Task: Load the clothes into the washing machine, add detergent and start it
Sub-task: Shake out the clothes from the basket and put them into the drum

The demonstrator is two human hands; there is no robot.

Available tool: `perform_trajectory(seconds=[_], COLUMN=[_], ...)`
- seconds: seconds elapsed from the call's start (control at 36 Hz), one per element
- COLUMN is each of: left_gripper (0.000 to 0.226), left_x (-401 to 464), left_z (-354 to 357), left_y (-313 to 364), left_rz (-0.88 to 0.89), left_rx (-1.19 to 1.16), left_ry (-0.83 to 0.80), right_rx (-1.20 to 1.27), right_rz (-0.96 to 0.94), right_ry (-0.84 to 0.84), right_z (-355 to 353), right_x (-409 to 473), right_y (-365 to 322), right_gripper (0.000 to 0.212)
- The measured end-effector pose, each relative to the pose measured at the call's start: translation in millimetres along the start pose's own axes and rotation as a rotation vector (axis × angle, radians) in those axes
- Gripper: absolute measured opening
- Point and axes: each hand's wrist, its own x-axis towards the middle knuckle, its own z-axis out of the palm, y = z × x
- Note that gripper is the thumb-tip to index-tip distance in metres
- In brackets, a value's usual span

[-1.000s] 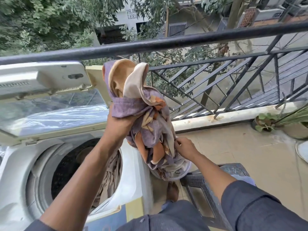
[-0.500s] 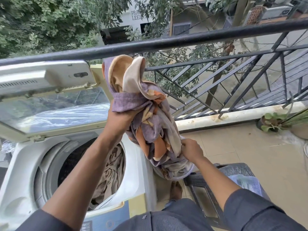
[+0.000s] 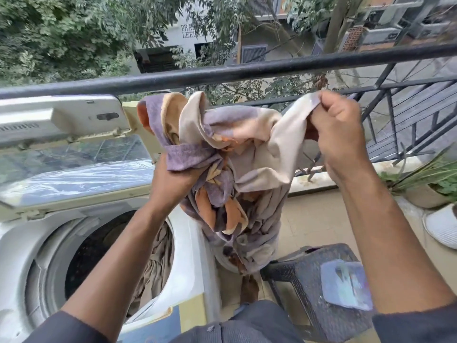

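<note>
Head view, hands: both are raised in front of the railing (image 3: 247, 70), each clamped on the same patterned cloth (image 3: 235, 169).
Left hand (image 3: 173, 179): fingers curled tight round a bunched purple fold of the cloth, above the right edge of the washing machine (image 3: 22, 243).
Right hand (image 3: 338, 134): thumb and fingers pinching a pale cream corner of the cloth, held up level with the railing's second bar.
Cloth: purple, orange and cream; it stretches between the two hands and hangs down in a twisted bundle to the right of the machine, its lower end reaching into a pale tub (image 3: 223, 264) on the floor (only a sliver of that tub shows).
Washing machine: top-loading, its lid (image 3: 74, 154) standing open toward the railing; a brownish garment (image 3: 158, 263) lies draped over the right side of the drum opening.
Stool (image 3: 304, 280): dark woven plastic, just right of the hanging cloth, with a bluish packet (image 3: 346, 283) lying flat on its seat.
Floor (image 3: 321, 224): beige tiles; a potted plant (image 3: 430, 184) stands at the far right by the railing's base.
</note>
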Motion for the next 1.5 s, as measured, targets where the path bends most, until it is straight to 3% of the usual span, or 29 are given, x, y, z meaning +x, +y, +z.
perform_trajectory(seconds=[0.06, 0.17, 0.28, 0.36, 0.53, 0.61, 0.67, 0.75, 0.86, 1.03, 1.11, 1.31, 1.39, 1.5], left_gripper=[0.045, 0.034, 0.043, 0.033, 0.042, 0.033, 0.038, 0.025, 0.009, 0.041, 0.029, 0.039, 0.042, 0.052], left_x=[0.8, 5.1, 7.8, -1.4, -17.4, -18.3, -17.7, -15.6, -9.7, -6.1, -5.3, -2.2, -1.0, -2.5], left_z=[-0.5, -4.8, -1.3, 13.6, 39.2, 43.2, 41.8, 36.3, 30.3, 25.4, 22.7, 13.1, 7.4, 2.5], left_y=[2.5, -0.4, 10.9, 18.2, -2.1, -13.0, -14.6, -4.0, 12.9, 38.4, 48.4, 54.1, 48.0, 38.8], left_rz=[0.000, 0.072, 0.162, 0.189, 0.124, 0.096, 0.090, 0.073, 0.094, 0.223, 0.248, 0.305, 0.323, 0.318], left_rx=[-0.028, -0.010, 0.063, 0.015, 0.031, 0.003, -0.042, -0.109, -0.162, -0.244, -0.274, -0.358, -0.347, -0.324], left_ry=[0.000, -0.088, -0.266, -0.345, -0.228, -0.119, -0.052, 0.039, 0.121, 0.111, 0.143, 0.130, 0.125, 0.090], right_rx=[0.053, 0.070, -0.039, -0.164, -0.363, -0.288, -0.223, -0.265, -0.351, -0.512, -0.604, -0.836, -0.833, -0.634], right_rz=[-0.059, -0.166, -0.190, -0.204, -0.130, -0.074, -0.054, -0.090, 0.022, 0.313, 0.345, 0.363, 0.341, 0.274], right_ry=[-0.022, -0.105, -0.197, -0.295, -0.441, -0.515, -0.447, -0.153, 0.107, -0.062, -0.115, -0.219, -0.167, 0.012], right_z=[1.1, 8.9, 27.0, 46.4, 70.0, 59.3, 49.3, 39.5, 36.4, 38.1, 47.5, 51.7, 35.5, 11.2], right_x=[1.3, -0.3, 1.2, -2.1, -17.6, -25.8, -33.5, -52.2, -86.7, -126.1, -125.5, -101.9, -84.1, -49.1], right_y=[-25.0, -56.8, -58.8, -46.3, -17.3, -7.2, 1.9, 28.6, 93.8, 175.9, 184.6, 193.6, 188.2, 165.4], right_gripper=[0.022, 0.023, 0.024, 0.027, 0.026, 0.013, 0.022, 0.035, 0.033, 0.024, 0.023, 0.038, 0.037, 0.035])
